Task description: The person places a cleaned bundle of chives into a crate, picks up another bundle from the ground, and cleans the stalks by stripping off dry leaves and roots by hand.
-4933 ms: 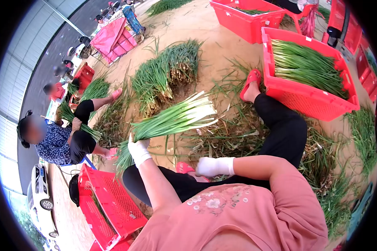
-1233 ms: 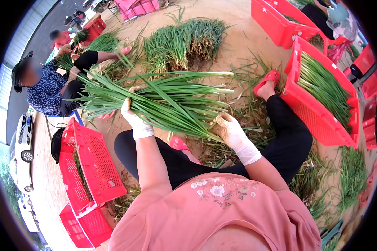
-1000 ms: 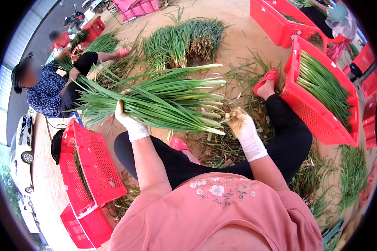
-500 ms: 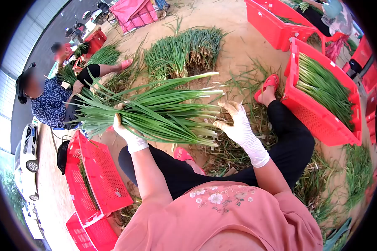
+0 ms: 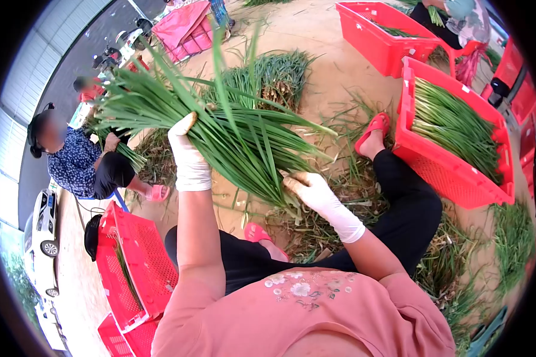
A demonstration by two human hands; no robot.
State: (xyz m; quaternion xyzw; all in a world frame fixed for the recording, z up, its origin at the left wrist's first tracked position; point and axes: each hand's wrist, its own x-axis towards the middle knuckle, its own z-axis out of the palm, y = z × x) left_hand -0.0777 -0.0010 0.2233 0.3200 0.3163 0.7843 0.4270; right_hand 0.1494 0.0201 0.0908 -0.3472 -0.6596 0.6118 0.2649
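Note:
A large bunch of green chives (image 5: 238, 152), with long flat leaves and pale stem ends, hangs in front of me, tilted with the stems lower right. My left hand (image 5: 189, 149), in a white glove, is closed around its leafy middle; most of its fingers are behind the leaves. My right hand (image 5: 312, 191), also gloved, pinches stems at the lower right end, its fingertips soiled. Some stems and leaves fan out loosely over the bunch. A pile of chives (image 5: 283, 80) stands on the ground beyond. Loose trimmings (image 5: 315, 229) lie below my hands.
A red crate (image 5: 452, 157) holding chives stands on the right, another crate (image 5: 381, 53) behind it. Red crates (image 5: 140, 256) are stacked at lower left. A co-worker (image 5: 80, 157) sits at left with chives in hand. Another person (image 5: 458, 24) is at upper right.
The bunch has swung from nearly level to tilted, leaves raised and stems lowered. My left hand has risen. My right hand has moved down and left, closing on the stem ends.

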